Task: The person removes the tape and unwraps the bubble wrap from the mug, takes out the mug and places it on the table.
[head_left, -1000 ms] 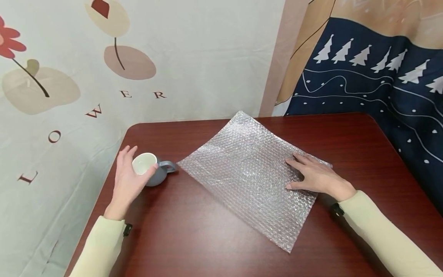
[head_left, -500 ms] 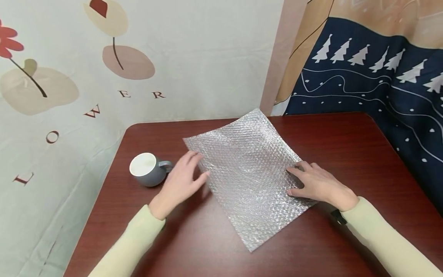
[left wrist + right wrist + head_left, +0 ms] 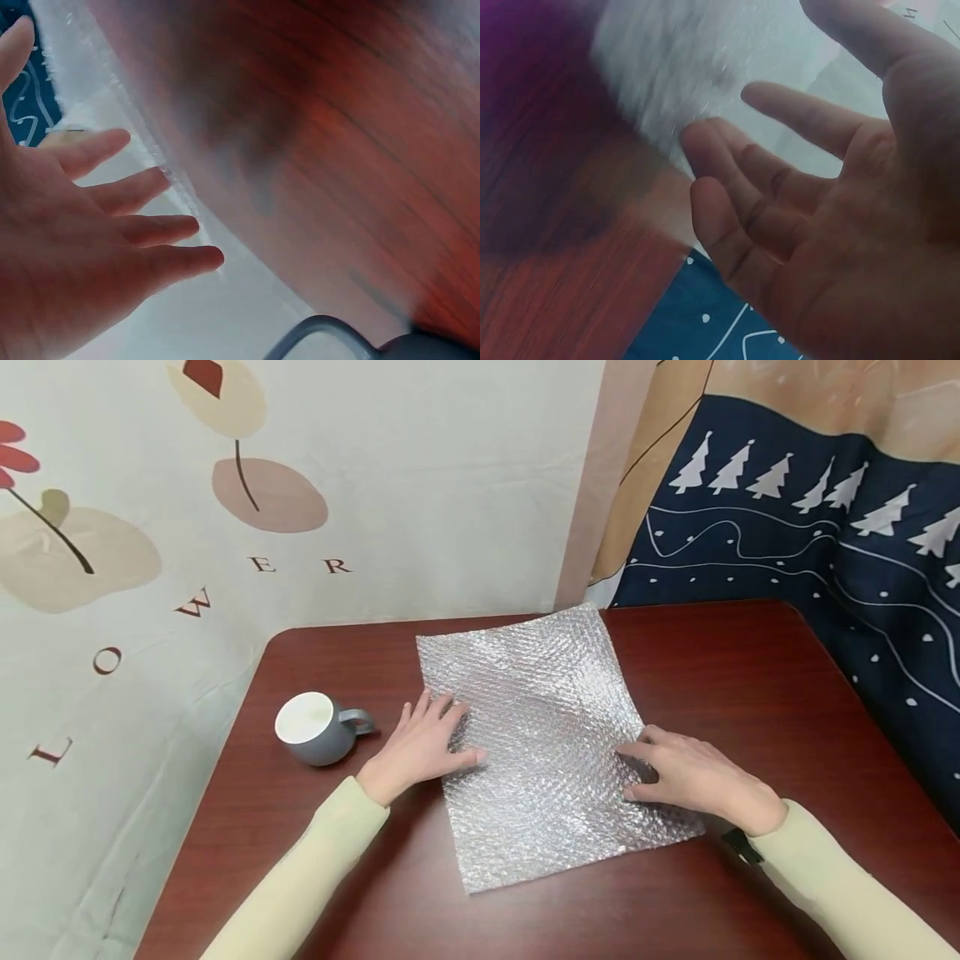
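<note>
A sheet of clear bubble wrap (image 3: 540, 735) lies between my two hands, slightly wavy, its far edge by the back of the table. My left hand (image 3: 422, 742) touches its left edge with spread fingers; in the left wrist view those straight fingers (image 3: 169, 262) overlap the film's edge. Over on the right side, my right hand (image 3: 693, 777) rests on the sheet's edge, thumb and fingers apart. The right wrist view shows its fingers (image 3: 727, 165) loosely bent beside the bubble wrap (image 3: 656, 60), pinching nothing.
A grey mug (image 3: 318, 739) with a white inside stands upright left of the sheet, handle pointing right. The dark red wooden table (image 3: 750, 677) ends at a pale printed cloth (image 3: 420, 485) behind and a navy cloth with white trees (image 3: 787, 535) at the right.
My left hand has left the mug and moved right to the sheet's left edge. The bubble wrap has turned clockwise and lies squarer to me. My right hand stays on its right side.
</note>
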Demonstrator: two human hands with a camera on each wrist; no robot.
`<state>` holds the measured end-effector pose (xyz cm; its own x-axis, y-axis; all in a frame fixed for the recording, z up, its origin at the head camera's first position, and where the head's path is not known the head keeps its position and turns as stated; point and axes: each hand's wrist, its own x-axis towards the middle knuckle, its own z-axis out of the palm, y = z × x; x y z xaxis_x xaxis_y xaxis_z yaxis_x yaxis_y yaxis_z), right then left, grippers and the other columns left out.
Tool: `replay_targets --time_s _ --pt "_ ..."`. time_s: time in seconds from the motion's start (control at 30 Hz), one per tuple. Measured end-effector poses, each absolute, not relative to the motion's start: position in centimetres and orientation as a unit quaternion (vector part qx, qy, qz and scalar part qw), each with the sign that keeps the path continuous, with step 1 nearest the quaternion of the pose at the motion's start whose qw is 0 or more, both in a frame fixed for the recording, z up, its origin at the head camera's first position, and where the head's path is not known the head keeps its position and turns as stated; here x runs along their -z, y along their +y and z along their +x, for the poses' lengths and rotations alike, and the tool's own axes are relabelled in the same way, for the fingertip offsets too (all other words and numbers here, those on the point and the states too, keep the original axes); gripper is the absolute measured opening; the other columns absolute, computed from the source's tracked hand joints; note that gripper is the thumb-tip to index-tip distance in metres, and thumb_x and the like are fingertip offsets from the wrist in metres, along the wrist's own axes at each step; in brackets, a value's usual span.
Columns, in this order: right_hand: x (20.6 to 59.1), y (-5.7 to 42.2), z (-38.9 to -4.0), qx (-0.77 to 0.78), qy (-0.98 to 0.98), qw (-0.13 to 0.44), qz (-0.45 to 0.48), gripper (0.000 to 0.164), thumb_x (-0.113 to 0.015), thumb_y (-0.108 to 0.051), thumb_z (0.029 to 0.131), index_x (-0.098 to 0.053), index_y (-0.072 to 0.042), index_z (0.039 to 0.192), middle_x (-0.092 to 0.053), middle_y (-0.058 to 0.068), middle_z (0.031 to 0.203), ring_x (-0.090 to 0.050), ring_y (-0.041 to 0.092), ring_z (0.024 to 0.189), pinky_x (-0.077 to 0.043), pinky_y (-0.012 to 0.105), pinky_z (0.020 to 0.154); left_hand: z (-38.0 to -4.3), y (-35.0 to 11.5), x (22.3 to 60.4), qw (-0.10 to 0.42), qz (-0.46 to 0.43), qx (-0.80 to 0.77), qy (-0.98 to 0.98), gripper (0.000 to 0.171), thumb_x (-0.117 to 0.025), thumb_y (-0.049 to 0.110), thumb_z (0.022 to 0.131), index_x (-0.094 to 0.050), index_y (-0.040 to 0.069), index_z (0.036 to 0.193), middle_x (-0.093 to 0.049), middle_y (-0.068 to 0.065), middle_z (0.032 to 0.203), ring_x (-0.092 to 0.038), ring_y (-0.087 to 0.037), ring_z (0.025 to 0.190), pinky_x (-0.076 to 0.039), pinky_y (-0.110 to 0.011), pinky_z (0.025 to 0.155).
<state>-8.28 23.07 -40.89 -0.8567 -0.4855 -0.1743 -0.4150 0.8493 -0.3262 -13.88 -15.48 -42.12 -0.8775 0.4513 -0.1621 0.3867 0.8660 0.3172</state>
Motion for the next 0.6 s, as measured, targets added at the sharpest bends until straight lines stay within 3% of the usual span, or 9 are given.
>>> replay_targets --time_s 0.2,0.37,0.5,0.6 --pt "41.1 22.9 -7.9 0.145 0.948 0.140 -0.248 0.058 -0.091 -0.035 0.078 -0.073 -0.014 0.129 -0.060 0.001 0.105 -0.046 0.009 0.071 -0.041 0.024 0.055 -14.7 -15.4 42.8 0.136 0.221 -0.106 0.960 0.089 -0.078 0.060 0.086 -0.049 0.012 0.154 -0.030 -0.022 0.164 -0.013 -0.053 0.153 -0.016 -0.077 0.116" --pt "41.0 22.9 -7.8 0.149 0.948 0.133 -0.248 0.054 -0.089 -0.036 0.081 -0.074 -0.015 0.128 -0.061 0.000 0.104 -0.046 0.009 0.072 -0.042 0.024 0.056 -14.8 -15.5 43.0 0.130 0.224 -0.128 0.957 0.087 -0.078 0.058 0.086 -0.049 0.012 0.154 -0.028 -0.022 0.165 -0.011 -0.053 0.153 -0.015 -0.078 0.116" --pt "41.0 23.3 -8.1 0.166 0.950 0.100 -0.244 0.049 -0.084 -0.041 0.087 -0.074 -0.014 0.127 -0.064 0.002 0.106 -0.051 0.010 0.075 -0.048 0.027 0.060 -14.8 -15.8 43.3 0.090 0.218 -0.177 0.956 0.082 -0.076 0.056 0.089 -0.049 0.012 0.154 -0.028 -0.020 0.166 -0.010 -0.049 0.155 -0.013 -0.075 0.118" --pt "40.9 23.7 -8.7 0.175 0.955 0.058 -0.234 0.049 -0.079 -0.042 0.091 -0.072 -0.010 0.129 -0.066 0.007 0.110 -0.059 0.017 0.084 -0.056 0.035 0.067 -14.8 -16.0 43.4 0.037 0.209 -0.211 0.954 0.081 -0.074 0.053 0.090 -0.049 0.010 0.154 -0.028 -0.020 0.166 -0.013 -0.046 0.155 -0.014 -0.071 0.120"
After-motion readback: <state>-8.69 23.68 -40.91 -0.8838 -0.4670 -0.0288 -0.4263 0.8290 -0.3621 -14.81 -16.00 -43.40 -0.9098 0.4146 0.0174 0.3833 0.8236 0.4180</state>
